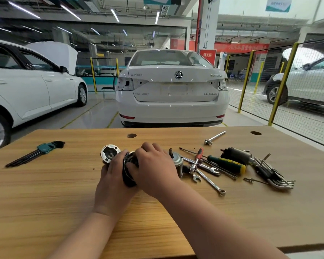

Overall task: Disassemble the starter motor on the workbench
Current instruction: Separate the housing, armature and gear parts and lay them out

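Two hands hold the starter motor (pixel 128 178) near the middle of the wooden surface (pixel 54 193). The left hand (pixel 112 171) wraps the near-left side of the dark body, with its fingers curled round the casing. It sits just behind the silver nose housing (pixel 109 153), whose round open mouth faces up and toward the viewer. The right hand (pixel 153 165) lies over the top and right side of the body, its fingers curled down over the far edge and its thumb pressed against the dark casing close to the left hand. Only a narrow strip of the body shows between the two hands, and whether the motor rests on the surface or is lifted just off it cannot be told.

Just beside the right hand stands a silver cylindrical part (pixel 177 162) with a short stud on top. To its right lies a loose cluster of tools:
- two combination spanners (pixel 210 182);
- a red-handled screwdriver (pixel 199 155);
- a green-and-yellow-handled screwdriver (pixel 225 163);
- a dark cylindrical component (pixel 236 155);
- a fan of bright hex keys (pixel 275 177).

A socket extension bar (pixel 214 137) lies apart, toward the far edge. Well to the left, a set of black hex keys in a green holder (pixel 37 152) rests on the surface. Beyond the surface a white saloon car (pixel 172 94) stands with its rear toward the viewer.
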Motion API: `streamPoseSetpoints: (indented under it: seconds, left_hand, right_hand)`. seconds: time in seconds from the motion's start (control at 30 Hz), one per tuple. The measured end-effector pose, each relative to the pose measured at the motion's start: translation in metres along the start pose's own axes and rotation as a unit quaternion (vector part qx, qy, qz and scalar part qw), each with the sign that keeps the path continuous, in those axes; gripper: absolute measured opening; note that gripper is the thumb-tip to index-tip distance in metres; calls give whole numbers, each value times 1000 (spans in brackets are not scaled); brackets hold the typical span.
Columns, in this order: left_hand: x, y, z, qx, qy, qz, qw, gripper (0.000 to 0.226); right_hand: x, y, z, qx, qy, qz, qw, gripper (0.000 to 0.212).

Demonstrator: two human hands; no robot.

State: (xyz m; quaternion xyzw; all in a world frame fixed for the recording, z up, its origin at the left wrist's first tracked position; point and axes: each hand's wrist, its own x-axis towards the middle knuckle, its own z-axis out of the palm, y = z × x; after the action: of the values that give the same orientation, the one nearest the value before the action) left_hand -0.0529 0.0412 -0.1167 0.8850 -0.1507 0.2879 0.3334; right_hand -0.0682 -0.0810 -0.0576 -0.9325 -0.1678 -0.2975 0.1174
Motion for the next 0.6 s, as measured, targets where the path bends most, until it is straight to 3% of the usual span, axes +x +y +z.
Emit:
streamPoseSetpoints:
  seconds: [0.1,0.17,0.2,0.23,0.3,0.33,0.37,0.43,0.47,0.5,0.6]
  left_hand:
    - [-2,2,-2,-2,25,0,1000,92]
    - [-2,4,-3,-20,37,-9,999,95]
    - [-3,4,-4,-19,38,-13,999,95]
    - [-3,5,-3,-18,40,-17,999,96]
    - [-3,5,-2,-17,44,-21,999,97]
    - [-2,5,-2,-18,46,-21,999,97]
    - [-2,4,-2,-20,48,-21,998,97]
    - [-1,2,-1,-22,51,-25,998,97]
    - [-2,1,0,-25,56,-27,998,97]
    - [-2,1,-1,-29,62,-29,997,97]
    - [-2,1,-2,-40,65,-30,997,95]
  right_hand:
    - [4,4,-9,63,24,26,997,33]
    - [5,11,-20,233,68,122,962,20]
    - [4,14,-23,353,75,196,912,10]
    - [3,17,-24,490,71,270,826,6]
    - [2,16,-26,685,45,365,628,18]
    - [1,16,-25,702,24,378,602,20]
    - [1,16,-23,666,-4,372,646,18]
    - [1,16,-19,439,-66,304,843,7]
    - [0,15,-18,326,-88,256,906,9]
    - [2,15,-16,243,-103,216,940,17]
    - [11,8,-15,98,-135,184,969,37]
